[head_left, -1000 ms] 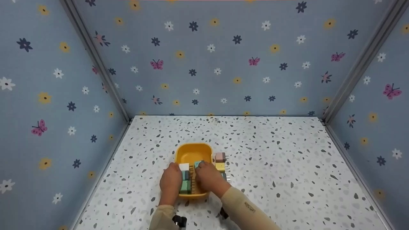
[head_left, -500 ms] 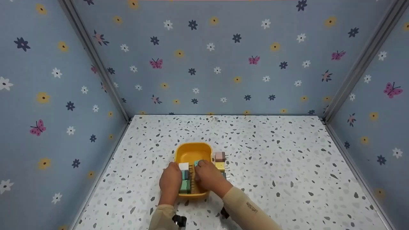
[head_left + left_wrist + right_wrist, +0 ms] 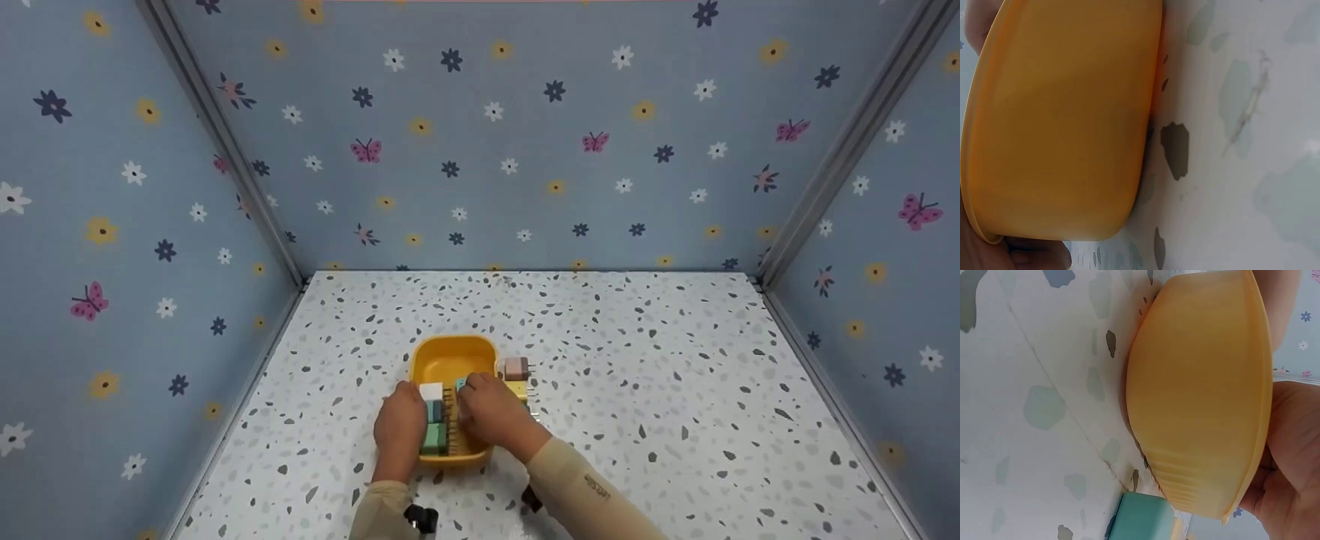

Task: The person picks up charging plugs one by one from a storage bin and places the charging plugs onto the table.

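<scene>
A yellow plastic bin (image 3: 450, 346) stands on the speckled table. My left hand (image 3: 401, 424) grips its left rim, with fingers below the rim (image 3: 994, 237) on the outside. Inside, along the left wall, lie a white charger plug (image 3: 431, 391), a blue one (image 3: 435, 410) and a green one (image 3: 434, 439), prongs facing right. My right hand (image 3: 491, 411) reaches over the right rim and pinches a teal charger plug (image 3: 461, 384) inside the bin; most of that plug is hidden by the fingers. In the right wrist view, this hand (image 3: 1297, 455) shows behind the bin wall.
Just right of the bin, a pink charger plug (image 3: 516, 368) and a yellow one (image 3: 517, 390) lie on the table (image 3: 637, 420). A teal one (image 3: 1141, 517) sits close to the bin in the right wrist view. Flowered walls (image 3: 495, 150) enclose the table.
My right hand and forearm have shifted slightly, now covering more of the plug lying lowest beside the bin. The left hand and the bin have not moved.
</scene>
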The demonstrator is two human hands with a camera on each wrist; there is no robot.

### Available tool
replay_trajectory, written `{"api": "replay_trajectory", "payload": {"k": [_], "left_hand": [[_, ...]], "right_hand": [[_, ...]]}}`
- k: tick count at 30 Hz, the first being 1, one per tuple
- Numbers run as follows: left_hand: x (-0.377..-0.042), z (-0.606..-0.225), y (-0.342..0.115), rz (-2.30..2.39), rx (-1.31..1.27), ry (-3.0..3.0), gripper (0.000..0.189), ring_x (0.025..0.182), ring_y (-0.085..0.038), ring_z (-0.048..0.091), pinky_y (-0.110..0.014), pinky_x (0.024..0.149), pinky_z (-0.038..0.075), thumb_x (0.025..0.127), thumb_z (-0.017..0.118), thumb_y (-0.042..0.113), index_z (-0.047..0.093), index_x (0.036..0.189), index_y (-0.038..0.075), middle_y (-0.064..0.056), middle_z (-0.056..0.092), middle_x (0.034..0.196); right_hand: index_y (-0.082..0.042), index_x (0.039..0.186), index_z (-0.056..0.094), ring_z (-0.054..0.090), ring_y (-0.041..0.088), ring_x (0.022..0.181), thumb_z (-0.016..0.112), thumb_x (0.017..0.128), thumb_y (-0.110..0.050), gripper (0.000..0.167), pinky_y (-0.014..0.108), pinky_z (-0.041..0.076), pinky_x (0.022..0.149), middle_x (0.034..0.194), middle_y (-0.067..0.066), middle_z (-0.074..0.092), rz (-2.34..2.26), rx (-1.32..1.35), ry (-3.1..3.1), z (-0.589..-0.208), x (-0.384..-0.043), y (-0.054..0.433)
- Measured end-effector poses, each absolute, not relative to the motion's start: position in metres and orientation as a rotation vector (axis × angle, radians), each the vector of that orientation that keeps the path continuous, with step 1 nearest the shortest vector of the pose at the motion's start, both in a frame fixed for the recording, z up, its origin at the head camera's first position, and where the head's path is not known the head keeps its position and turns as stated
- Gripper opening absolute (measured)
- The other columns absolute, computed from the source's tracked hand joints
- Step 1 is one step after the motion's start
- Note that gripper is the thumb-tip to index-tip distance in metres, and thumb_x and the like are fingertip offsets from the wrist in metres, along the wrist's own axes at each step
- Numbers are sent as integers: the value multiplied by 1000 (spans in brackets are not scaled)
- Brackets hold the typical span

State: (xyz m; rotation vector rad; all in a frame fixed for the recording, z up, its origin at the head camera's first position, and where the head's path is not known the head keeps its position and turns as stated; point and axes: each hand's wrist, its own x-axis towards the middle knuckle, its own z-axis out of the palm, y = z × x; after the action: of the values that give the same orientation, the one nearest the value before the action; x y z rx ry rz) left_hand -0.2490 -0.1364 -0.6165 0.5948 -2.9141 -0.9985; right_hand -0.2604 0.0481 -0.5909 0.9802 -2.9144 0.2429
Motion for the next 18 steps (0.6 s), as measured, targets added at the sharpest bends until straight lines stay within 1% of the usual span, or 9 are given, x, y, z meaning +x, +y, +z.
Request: {"api": "replay_trajectory", "payload": {"k": [5,9,15,18], "left_hand": [[-248,-616,-137,-1009,594,-2908,43,75,-23,61,-45,72,49,113,28,34,60,115,5,-10,67,89],[-247,-616,-137,-1014,585,-2908,43,78,-23,62,-46,75,49,113,28,33,60,116,5,-10,68,92],[-245,-615,-137,-970,545,-2892,40,71,-23,60,-44,66,47,113,30,32,60,109,7,-10,67,86],[-246,-615,-136,-951,556,-2905,39,72,-22,59,-43,66,47,113,30,32,60,109,7,-9,67,87]], "right_hand": [[-13,117,68,53,15,96,80,89,-32,36,33,50,93,107,0,57,286,994,-2909,-588,-261,50],[-13,118,67,52,14,96,78,89,-31,36,32,50,93,107,-1,57,299,994,-2927,-586,-262,51],[-14,116,67,53,15,95,77,92,-30,30,33,50,92,109,-1,58,291,1018,-2883,-581,-261,53],[-15,114,67,52,14,94,77,92,-31,29,33,50,90,108,-2,58,306,1014,-2882,-581,-261,54]]}}
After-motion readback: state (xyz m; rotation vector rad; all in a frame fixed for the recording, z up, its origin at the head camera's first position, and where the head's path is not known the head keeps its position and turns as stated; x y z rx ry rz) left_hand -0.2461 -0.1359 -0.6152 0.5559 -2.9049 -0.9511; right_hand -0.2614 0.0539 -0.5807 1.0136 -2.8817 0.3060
